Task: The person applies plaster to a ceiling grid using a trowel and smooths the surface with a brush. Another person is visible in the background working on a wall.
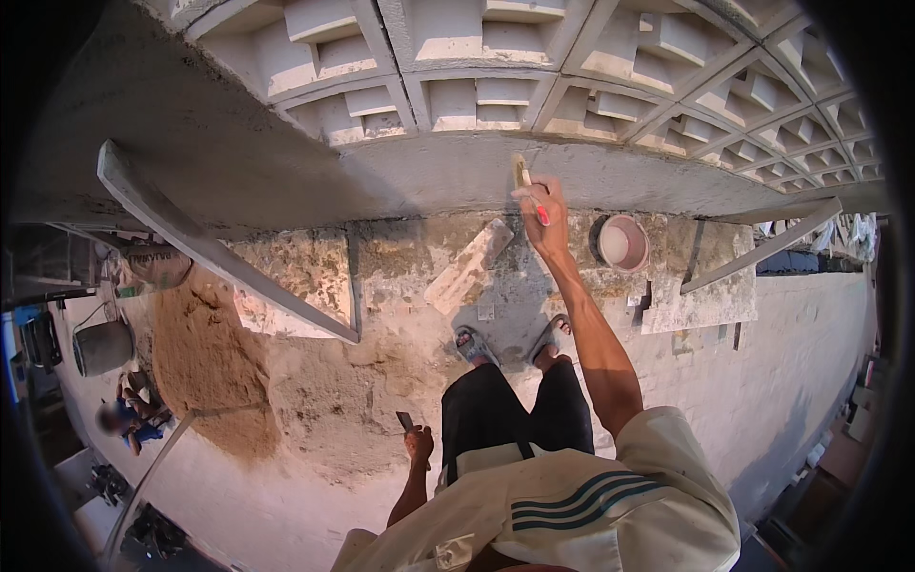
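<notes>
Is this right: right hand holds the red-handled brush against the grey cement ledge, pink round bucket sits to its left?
Not quite. In the head view the right hand does hold the red-handled brush against the grey cement ledge, but the pink round bucket sits to its right, not its left.

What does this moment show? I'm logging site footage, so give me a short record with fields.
Place: rough concrete floor beside a grey plastered ledge under patterned vent blocks
Right hand: raised to the ledge, holding a brush with a red handle
Left hand: hanging low, holding a small dark flat thing
Nearby: pink bucket, wooden float, sand heap
</notes>
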Action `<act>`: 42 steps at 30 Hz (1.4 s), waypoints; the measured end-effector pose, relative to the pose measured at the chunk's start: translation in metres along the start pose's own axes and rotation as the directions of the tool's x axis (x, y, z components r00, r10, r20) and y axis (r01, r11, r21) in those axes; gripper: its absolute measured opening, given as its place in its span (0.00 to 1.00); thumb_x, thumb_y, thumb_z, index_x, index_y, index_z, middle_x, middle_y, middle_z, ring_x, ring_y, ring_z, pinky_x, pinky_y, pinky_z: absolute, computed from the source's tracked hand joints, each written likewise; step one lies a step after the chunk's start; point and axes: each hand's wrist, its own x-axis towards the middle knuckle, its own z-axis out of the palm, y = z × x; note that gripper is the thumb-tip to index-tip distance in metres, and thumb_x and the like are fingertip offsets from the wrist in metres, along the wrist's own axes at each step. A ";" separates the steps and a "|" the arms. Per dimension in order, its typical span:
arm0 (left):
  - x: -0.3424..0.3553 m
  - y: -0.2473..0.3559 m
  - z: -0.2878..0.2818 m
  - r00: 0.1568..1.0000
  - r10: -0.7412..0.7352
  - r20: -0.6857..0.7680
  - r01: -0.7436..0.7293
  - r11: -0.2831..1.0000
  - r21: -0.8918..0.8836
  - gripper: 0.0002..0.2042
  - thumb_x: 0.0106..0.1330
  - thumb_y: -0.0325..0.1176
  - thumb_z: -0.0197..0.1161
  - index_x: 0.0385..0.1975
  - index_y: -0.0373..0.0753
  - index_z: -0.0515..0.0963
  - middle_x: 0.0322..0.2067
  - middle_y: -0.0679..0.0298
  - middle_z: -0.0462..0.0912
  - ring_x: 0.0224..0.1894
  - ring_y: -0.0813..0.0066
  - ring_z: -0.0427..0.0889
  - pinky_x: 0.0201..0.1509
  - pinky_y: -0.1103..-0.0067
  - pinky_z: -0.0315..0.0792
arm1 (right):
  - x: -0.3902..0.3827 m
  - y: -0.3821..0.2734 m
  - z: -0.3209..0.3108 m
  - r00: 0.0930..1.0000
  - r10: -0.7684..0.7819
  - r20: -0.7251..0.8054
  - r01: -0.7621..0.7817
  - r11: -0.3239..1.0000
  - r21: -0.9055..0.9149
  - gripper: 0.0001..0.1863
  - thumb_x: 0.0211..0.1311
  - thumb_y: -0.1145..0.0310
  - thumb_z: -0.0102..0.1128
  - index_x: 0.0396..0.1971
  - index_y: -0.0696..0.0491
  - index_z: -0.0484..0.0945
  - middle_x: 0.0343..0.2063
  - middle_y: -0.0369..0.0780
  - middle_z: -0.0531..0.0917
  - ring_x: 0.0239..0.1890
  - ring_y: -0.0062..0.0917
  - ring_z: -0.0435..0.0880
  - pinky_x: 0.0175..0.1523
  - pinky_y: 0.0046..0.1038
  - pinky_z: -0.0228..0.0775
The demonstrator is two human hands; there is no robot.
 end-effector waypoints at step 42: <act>-0.082 0.069 -0.005 0.982 0.171 -0.074 -0.186 0.942 -0.281 0.19 0.67 0.52 0.64 0.38 0.42 0.91 0.30 0.54 0.89 0.37 0.56 0.88 0.45 0.62 0.78 | 0.150 -0.228 -0.172 0.961 -0.235 -0.144 0.273 0.885 0.378 0.09 0.62 0.79 0.63 0.38 0.53 0.90 0.53 0.46 0.79 0.52 0.39 0.87 0.53 0.39 0.81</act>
